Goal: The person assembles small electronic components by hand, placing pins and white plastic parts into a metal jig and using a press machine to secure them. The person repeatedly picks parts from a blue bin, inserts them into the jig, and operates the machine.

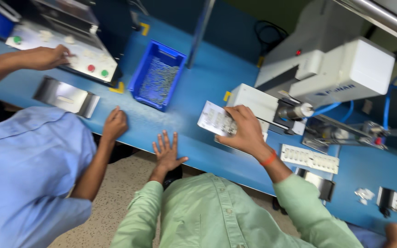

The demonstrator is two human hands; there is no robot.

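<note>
Overall, the blue counter (198,92) carried a white machine (331,69) at the far right and a blue bin (158,76) of small metal parts near its middle. Below the machine lay a white perforated strip (309,158). The right hand (244,131) was closed around a white blister card (214,120), held just in front of the machine's block. The left hand (167,154) rested open, fingers spread, flat on the counter edge. A co-worker in a blue shirt (24,165) stood alongside at a control panel (65,48).
</note>
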